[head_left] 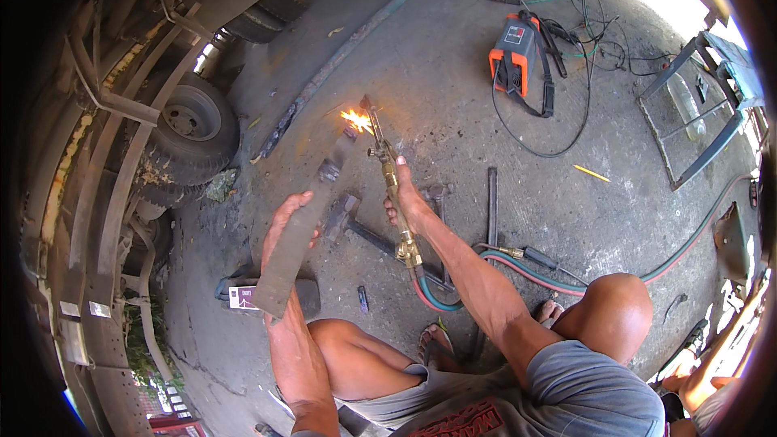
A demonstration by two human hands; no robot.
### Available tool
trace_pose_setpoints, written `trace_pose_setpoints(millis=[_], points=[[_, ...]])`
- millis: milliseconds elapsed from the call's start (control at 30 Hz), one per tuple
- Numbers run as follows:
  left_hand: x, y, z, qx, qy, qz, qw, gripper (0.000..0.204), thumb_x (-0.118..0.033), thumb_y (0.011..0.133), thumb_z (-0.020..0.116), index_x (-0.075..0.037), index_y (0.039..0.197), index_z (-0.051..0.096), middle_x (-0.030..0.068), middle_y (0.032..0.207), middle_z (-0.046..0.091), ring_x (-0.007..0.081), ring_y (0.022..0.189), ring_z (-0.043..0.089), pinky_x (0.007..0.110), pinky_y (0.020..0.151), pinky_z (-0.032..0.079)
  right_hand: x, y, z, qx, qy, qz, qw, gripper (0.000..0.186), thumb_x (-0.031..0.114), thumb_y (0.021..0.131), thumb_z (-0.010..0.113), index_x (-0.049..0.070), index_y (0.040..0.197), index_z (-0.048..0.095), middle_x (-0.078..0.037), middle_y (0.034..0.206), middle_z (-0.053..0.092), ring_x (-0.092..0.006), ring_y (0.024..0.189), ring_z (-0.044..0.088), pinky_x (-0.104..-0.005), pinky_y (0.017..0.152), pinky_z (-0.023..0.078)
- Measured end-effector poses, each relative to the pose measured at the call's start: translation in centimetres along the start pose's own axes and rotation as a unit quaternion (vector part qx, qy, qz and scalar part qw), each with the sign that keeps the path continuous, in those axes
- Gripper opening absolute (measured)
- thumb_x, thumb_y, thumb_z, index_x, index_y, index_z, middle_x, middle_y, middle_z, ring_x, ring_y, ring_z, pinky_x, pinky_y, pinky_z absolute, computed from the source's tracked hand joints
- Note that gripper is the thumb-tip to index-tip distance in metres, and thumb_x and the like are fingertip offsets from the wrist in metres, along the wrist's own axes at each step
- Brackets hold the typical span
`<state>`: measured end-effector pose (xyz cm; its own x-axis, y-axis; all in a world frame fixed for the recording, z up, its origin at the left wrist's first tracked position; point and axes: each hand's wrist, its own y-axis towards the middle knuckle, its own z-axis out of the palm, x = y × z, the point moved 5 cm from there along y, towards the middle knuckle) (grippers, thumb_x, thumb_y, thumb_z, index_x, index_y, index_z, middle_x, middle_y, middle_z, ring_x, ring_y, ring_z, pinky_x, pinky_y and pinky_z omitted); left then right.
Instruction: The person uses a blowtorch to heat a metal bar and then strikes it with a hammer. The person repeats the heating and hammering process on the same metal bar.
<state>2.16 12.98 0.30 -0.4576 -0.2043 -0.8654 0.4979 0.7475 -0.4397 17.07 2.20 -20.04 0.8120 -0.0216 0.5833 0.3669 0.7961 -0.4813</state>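
Observation:
My left hand (pixel 285 222) is closed around a long flat grey metal bar (pixel 286 267), which slants up and away from me. A dark lump (pixel 329 170) sits on the bar near its far end. My right hand (pixel 406 198) grips a brass cutting torch (pixel 392 178) by its body. Bright orange flame and sparks (pixel 356 120) burst where the torch's tip meets the bar's far end. Red and blue-green hoses (pixel 441 305) run from the torch's rear and curve off to the right. A hammer (pixel 343 214) lies on the ground between my hands.
A truck frame with a wheel (pixel 190 121) stands at left; a long pipe (pixel 324 73) lies beyond it. An orange-grey welding machine (pixel 514 57) with cables, a yellow stick (pixel 592 173) and a blue metal stand (pixel 708 150) are at right. A dark case (pixel 307 298) sits near my left forearm.

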Motion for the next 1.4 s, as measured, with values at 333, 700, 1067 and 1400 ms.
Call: trace_pose_setpoints(millis=[333, 700, 1067, 1400], points=[[-0.5, 0.0, -0.5, -0.020, 0.034, 0.004, 0.999, 0.035, -0.046, 0.089, 0.076, -0.013, 0.089, 0.065, 0.0011, 0.063, 0.058, 0.0115, 0.049, 0.055, 0.026, 0.044, 0.041, 0.5, 0.6, -0.2, 0.001, 0.002, 0.000, 1.000, 0.086, 0.093, 0.091, 0.022, 0.011, 0.092, 0.044, -0.002, 0.073, 0.042, -0.0149, 0.059, 0.043, -0.0350, 0.051, 0.041], [-0.4, 0.5, -1.6, -0.025, 0.098, 0.014, 0.995, 0.040, -0.050, 0.087, 0.076, -0.011, 0.091, 0.067, 0.0033, 0.068, 0.063, 0.0119, 0.051, 0.059, 0.026, 0.043, 0.046, 0.9, 0.5, 0.2, 0.017, 0.004, -0.001, 1.000, 0.088, 0.094, 0.091, 0.023, 0.010, 0.100, 0.046, -0.002, 0.075, 0.042, -0.0139, 0.061, 0.043, -0.0344, 0.051, 0.042], [-0.6, 0.3, -1.6, -0.041, 0.112, 0.013, 0.993, 0.043, -0.052, 0.085, 0.077, -0.010, 0.089, 0.068, 0.0030, 0.066, 0.063, 0.0118, 0.052, 0.060, 0.026, 0.045, 0.046, 0.7, 0.9, -0.3, 0.003, -0.003, -0.005, 1.000, 0.090, 0.094, 0.090, 0.025, 0.009, 0.103, 0.048, -0.002, 0.074, 0.043, -0.0143, 0.060, 0.044, -0.0348, 0.051, 0.042], [-0.6, 0.2, -1.6, -0.038, 0.108, 0.015, 0.993, 0.043, -0.052, 0.085, 0.076, -0.010, 0.089, 0.068, 0.0035, 0.066, 0.062, 0.0122, 0.051, 0.059, 0.026, 0.045, 0.046, 0.8, 1.1, 0.0, 0.006, -0.013, -0.005, 1.000, 0.089, 0.091, 0.093, 0.023, 0.006, 0.105, 0.049, -0.003, 0.076, 0.044, -0.0151, 0.060, 0.045, -0.0362, 0.052, 0.043]])
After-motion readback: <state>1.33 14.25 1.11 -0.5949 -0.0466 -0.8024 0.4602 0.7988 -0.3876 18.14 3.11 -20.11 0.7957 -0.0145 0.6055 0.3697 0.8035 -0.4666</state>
